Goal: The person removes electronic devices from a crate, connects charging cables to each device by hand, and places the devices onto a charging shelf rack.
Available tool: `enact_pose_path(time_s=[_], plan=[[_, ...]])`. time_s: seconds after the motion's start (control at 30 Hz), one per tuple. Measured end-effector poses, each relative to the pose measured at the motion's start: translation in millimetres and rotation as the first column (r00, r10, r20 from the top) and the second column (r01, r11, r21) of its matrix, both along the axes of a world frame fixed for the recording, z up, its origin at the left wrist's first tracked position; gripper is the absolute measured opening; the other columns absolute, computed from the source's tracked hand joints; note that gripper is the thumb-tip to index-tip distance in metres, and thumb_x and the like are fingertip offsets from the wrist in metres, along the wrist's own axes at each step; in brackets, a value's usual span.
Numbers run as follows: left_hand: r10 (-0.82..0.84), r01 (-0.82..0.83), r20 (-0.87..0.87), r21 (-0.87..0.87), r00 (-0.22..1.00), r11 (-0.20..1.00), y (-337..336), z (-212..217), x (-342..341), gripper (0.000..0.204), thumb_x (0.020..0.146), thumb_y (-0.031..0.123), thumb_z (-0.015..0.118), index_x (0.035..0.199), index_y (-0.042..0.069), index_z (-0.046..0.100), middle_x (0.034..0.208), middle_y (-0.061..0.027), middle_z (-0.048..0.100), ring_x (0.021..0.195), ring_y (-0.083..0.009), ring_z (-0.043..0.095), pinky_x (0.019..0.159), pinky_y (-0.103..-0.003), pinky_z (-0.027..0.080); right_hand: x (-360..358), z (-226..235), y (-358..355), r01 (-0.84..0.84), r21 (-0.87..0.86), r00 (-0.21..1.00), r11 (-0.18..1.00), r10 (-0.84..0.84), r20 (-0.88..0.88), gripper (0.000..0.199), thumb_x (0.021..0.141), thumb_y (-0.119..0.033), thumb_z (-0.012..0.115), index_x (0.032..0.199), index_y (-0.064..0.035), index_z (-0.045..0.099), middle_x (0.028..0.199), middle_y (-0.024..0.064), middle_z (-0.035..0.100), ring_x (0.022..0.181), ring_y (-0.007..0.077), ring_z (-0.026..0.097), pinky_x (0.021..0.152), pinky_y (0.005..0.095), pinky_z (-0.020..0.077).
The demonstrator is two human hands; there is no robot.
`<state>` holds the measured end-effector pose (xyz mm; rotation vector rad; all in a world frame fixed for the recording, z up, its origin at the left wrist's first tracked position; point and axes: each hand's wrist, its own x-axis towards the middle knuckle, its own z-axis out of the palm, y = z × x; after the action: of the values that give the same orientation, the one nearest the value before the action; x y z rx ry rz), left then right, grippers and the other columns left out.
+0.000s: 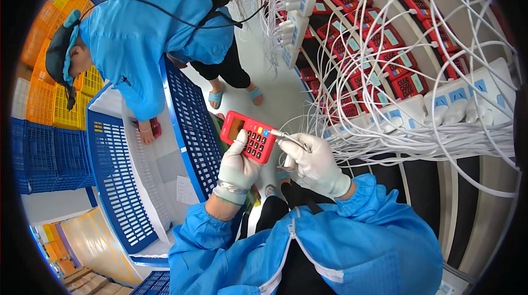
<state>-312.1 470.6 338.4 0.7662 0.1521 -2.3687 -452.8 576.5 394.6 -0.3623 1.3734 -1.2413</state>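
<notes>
My gloved left hand grips a red handheld payment terminal, its thumb lying on the front beside the dark screen. The keypad and screen face up towards me. In my right hand, also in a white glove, a white charging cable is pinched between the fingers. The cable's plug meets the terminal's right edge; whether it sits fully in the port I cannot tell.
At right, red terminals with white cables fill sloped black racks, beside white power strips. A blue crate stands at left, where a co-worker in blue bends, one hand on a red device inside. Orange and blue crates are stacked beyond.
</notes>
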Motion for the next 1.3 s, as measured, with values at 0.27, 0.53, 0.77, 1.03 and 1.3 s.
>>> enact_pose_path(time_s=[0.27,0.53,0.77,1.03,1.3], plan=[[-0.036,0.027,-0.062,-0.133,0.997,0.991,17,2,-27,0.028,0.092,0.013,0.051,0.116,0.0,0.046,0.113,-0.0143,0.057,0.108,-0.0261,0.055,0.097,-0.045,0.045,-18,10,13,0.08,0.052,0.99,0.995,-0.073,-0.122,0.025,0.087,-0.027,0.059,0.09,-0.0017,0.061,0.058,0.0015,0.056,0.044,0.0044,0.046,0.04,0.0201,0.0347],[-0.036,0.035,-0.027,-0.029,0.999,0.999,-4,-4,-40,0.023,0.09,0.01,0.054,0.111,0.002,0.047,0.105,-0.0112,0.059,0.103,-0.025,0.057,0.094,-0.046,0.046,-21,15,-8,0.062,0.092,0.983,0.994,-0.045,-0.176,0.028,0.088,-0.027,0.058,0.086,0.0004,0.059,0.057,0.0026,0.056,0.044,0.0053,0.047,0.04,0.02,0.0356],[-0.105,0.105,0.017,-0.289,0.994,0.952,-19,1,-52,0.026,0.09,0.005,0.052,0.114,0.005,0.044,0.106,-0.01,0.056,0.1,-0.0245,0.058,0.086,-0.043,0.051,-31,11,-22,0.092,0.125,0.988,0.988,-0.075,-0.134,0.027,0.088,-0.026,0.056,0.089,0.0011,0.057,0.058,0.0031,0.055,0.043,0.0065,0.046,0.04,0.0207,0.0357],[-0.394,0.431,0.256,-0.106,0.883,0.896,-53,-97,-120,0.023,0.085,0.001,0.055,0.107,0.003,0.051,0.098,-0.0105,0.06,0.086,-0.0239,0.063,0.076,-0.04,0.055,-52,-74,-16,0.236,0.251,0.959,0.939,-0.183,-0.218,0.027,0.088,-0.024,0.056,0.085,0.003,0.059,0.066,0.0072,0.059,0.047,0.0088,0.051,0.039,0.0208,0.0365],[0.081,0.657,0.791,-0.556,0.606,0.509,-101,-198,-251,0.04,0.076,0.018,0.068,0.109,0.001,0.054,0.095,-0.0126,0.064,0.081,-0.0246,0.063,0.071,-0.034,0.051,-6,-62,55,0.114,0.025,0.93,0.993,-0.098,-0.355,0.028,0.094,-0.012,0.044,0.118,-0.0011,0.054,0.077,0.0057,0.062,0.07,0.0084,0.056,0.067,0.0233,0.0456]])
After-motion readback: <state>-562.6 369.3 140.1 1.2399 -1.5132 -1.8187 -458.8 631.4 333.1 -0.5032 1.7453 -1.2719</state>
